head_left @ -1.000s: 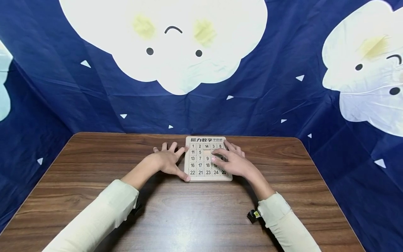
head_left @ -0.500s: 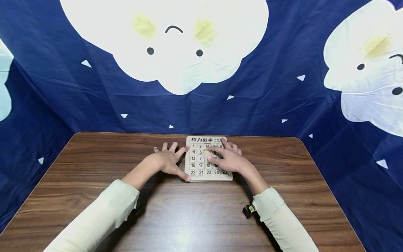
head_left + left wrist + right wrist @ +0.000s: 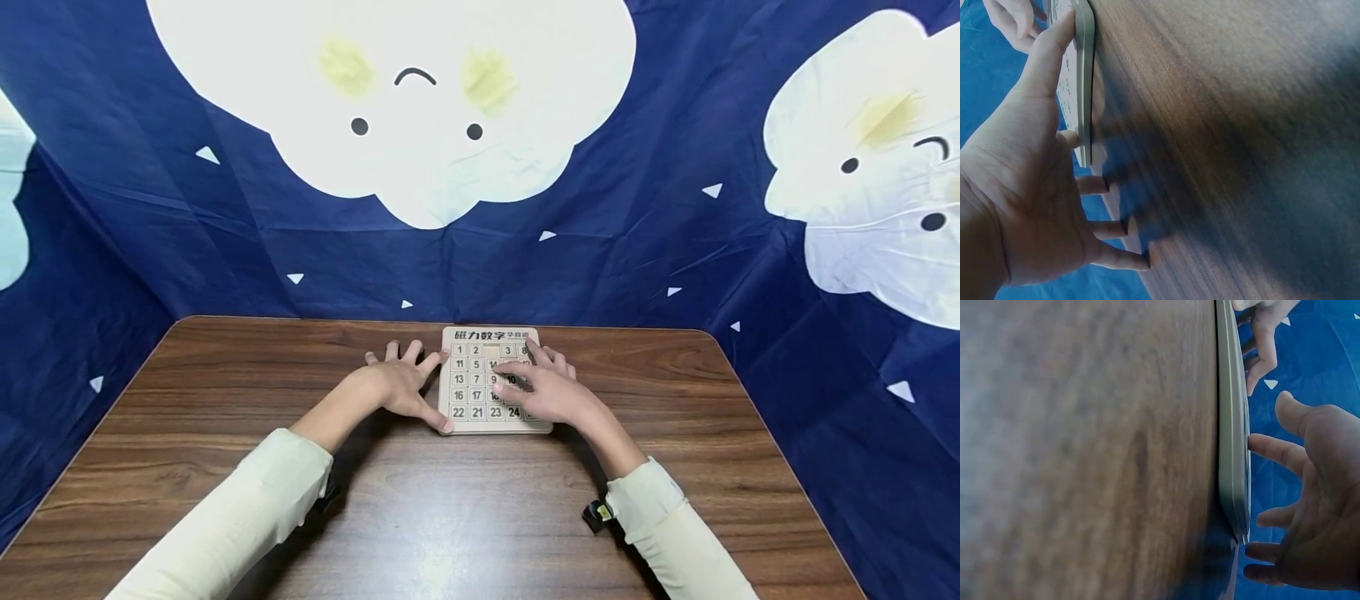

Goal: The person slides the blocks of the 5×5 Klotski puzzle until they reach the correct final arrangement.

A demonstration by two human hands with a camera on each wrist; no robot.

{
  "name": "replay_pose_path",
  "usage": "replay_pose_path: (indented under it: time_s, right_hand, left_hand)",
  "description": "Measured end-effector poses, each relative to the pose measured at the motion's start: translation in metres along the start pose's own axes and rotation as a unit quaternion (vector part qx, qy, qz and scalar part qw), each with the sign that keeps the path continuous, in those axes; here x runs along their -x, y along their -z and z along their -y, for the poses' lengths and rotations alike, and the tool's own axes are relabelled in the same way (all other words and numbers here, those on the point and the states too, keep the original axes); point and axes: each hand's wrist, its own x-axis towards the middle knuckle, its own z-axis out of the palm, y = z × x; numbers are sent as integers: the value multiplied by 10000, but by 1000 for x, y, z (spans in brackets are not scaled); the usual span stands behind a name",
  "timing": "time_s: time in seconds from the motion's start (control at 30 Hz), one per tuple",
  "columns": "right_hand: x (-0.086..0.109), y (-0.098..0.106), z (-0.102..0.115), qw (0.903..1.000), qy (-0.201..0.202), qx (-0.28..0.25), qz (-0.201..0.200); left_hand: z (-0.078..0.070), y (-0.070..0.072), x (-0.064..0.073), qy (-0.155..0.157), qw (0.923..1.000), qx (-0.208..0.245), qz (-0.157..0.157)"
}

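A wooden number sliding puzzle (image 3: 480, 425) lies flat near the table's far edge. Its blank slot (image 3: 492, 351) is in the top row, between the 2 and the 3. My left hand (image 3: 393, 386) is spread at the puzzle's left side, with the thumb on its lower left corner and the index fingertip at its left edge. The other fingers reach down to the table in the left wrist view. My right hand (image 3: 553, 390) is over the right half, index fingertip on the 14 tile (image 3: 492, 365) and thumb raised off the board in the right wrist view. Several right-hand tiles are hidden beneath it.
The puzzle stands on a brown wood-grain table (image 3: 420, 517). Behind and beside it hangs a dark blue cloth (image 3: 360, 258) with white clouds and small triangles. A small black device (image 3: 597, 516) sits at the right cuff.
The 14 tile has slid down one row, so the blank slot is now in the top row. My right index finger has moved left, then slightly toward me; the left hand stays put.
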Motion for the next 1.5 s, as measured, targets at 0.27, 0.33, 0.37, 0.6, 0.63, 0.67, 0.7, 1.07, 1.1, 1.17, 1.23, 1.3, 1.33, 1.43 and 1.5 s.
replay_pose_path:
  time_s: [0.27,0.33,0.37,0.6,0.63,0.67,0.7,1.07,1.1,1.17,1.23,1.3,1.33,1.43,1.5]
  right_hand:
    - [2,0,-10,9994,146,-295,-127]
    - [3,4,-12,9992,51,-366,-168]
    - [3,5,-14,9992,-20,-355,-199]
    - [-5,11,-21,9994,-293,-77,-194]
    - [-5,11,-22,9993,-314,-70,-180]
    - [-6,10,-22,9993,-317,-73,-175]
    - [-7,10,-21,9993,-318,-82,-170]
    - [-17,2,-7,9998,-141,-91,-84]
    - [-18,2,-6,9998,-145,-49,-96]
    - [-20,1,-3,9998,-166,0,-108]
    - [-21,0,-3,9998,-171,18,-134]
    - [-20,0,-5,9998,-106,-32,-168]
    - [-19,1,-7,9998,-75,-69,-184]
    - [-15,2,-15,9995,-15,-164,-257]
    - [-10,5,-22,9993,-40,-183,-332]
  left_hand:
    - [-1,-1,0,15,10000,-2,26]
    - [-1,0,0,11,10000,-1,29]
    - [-1,0,0,9,10000,-2,33]
    - [-1,1,1,18,10000,10,36]
    - [-1,1,1,15,10000,10,37]
    - [-1,1,1,10,10000,3,35]
    - [-2,1,1,5,10000,0,31]
    - [1,-1,-3,9,10000,-10,19]
    - [2,-1,-3,7,10000,-20,14]
    - [2,-1,-3,9,10000,-40,21]
    - [2,0,-4,7,10000,-37,32]
    - [2,0,-3,1,10000,-16,40]
    - [2,0,-3,-1,10000,-10,42]
    - [2,-1,-3,7,10000,2,42]
    - [1,-1,-2,13,10000,1,38]
